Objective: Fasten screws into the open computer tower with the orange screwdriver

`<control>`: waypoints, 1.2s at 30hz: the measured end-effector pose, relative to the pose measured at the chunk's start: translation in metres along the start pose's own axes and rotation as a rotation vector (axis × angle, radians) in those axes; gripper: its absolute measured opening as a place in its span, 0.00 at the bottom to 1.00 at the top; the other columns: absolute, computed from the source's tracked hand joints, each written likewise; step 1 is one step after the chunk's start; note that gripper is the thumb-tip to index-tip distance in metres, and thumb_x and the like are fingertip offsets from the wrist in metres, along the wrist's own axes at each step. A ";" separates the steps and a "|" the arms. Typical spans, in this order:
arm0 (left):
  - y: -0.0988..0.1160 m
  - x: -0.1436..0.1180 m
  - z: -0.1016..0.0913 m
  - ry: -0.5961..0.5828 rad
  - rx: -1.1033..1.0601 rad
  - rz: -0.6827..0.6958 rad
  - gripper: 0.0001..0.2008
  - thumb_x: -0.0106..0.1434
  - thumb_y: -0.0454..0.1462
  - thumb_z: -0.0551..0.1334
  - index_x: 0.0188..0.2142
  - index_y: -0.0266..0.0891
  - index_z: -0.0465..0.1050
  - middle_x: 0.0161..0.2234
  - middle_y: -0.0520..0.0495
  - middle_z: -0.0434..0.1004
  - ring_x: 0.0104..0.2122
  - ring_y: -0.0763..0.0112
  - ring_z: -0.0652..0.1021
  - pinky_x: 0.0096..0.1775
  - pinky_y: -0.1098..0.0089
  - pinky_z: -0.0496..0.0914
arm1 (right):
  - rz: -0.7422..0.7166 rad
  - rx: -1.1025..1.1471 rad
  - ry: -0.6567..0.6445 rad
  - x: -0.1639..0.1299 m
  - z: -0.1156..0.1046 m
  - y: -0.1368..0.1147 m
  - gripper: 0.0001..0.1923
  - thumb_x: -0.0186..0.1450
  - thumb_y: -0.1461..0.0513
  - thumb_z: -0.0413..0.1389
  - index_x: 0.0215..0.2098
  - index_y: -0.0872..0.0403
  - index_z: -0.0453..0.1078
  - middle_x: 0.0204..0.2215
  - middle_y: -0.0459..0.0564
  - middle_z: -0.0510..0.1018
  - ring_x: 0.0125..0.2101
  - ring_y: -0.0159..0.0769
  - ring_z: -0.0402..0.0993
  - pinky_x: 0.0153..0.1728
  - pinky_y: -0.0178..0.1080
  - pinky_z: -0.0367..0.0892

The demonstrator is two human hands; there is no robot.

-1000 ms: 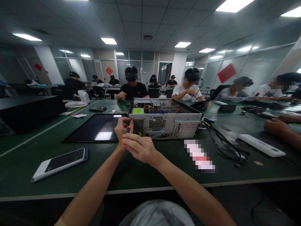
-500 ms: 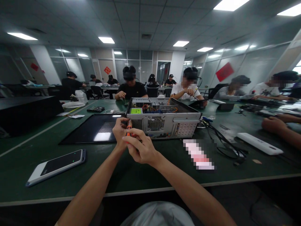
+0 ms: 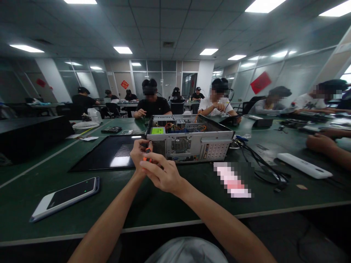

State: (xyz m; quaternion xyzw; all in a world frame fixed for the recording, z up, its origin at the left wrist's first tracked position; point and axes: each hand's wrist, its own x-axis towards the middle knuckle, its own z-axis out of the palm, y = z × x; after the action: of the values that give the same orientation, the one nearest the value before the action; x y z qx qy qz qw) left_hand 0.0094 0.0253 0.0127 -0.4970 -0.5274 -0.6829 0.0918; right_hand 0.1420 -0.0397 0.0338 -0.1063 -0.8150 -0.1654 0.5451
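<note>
An open computer case (image 3: pixel 189 144) lies on its side in front of me, its rear panel facing me and its wires and green-labelled part exposed. My right hand (image 3: pixel 167 173) grips the orange and black handle of a screwdriver (image 3: pixel 148 150). Close to the left end of the rear panel, my left hand (image 3: pixel 138 155) is closed, with thumb and fingers pinched about the screwdriver's front end. The fingers hide the tip, so its contact with the panel cannot be made out. Left of the case, a black side panel (image 3: pixel 95 155) with a perforated patch lies flat.
A white handheld device (image 3: pixel 65 199) lies at front left. Black cables (image 3: pixel 256 164) and a white power strip (image 3: pixel 304 165) are on the right, near another person's hand (image 3: pixel 320 142). A large black box (image 3: pixel 33 140) stands at left; co-workers sit across the table.
The screwdriver handle has tilted slightly down and left, and my right-hand fingers have shifted around it. My left hand stays by the panel's left end. The view has moved slightly.
</note>
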 end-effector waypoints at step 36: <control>0.005 -0.001 0.000 -0.008 0.005 -0.050 0.11 0.59 0.45 0.65 0.35 0.41 0.72 0.17 0.59 0.66 0.17 0.78 0.68 0.23 0.77 0.60 | -0.029 0.003 -0.109 -0.007 0.007 -0.002 0.16 0.72 0.64 0.48 0.57 0.56 0.64 0.50 0.54 0.74 0.49 0.31 0.74 0.45 0.30 0.70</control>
State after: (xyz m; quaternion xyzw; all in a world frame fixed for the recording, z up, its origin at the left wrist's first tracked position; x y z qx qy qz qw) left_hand 0.0132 0.0231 0.0154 -0.4860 -0.5417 -0.6818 0.0740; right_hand 0.1378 -0.0385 0.0249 -0.1023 -0.8452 -0.1661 0.4976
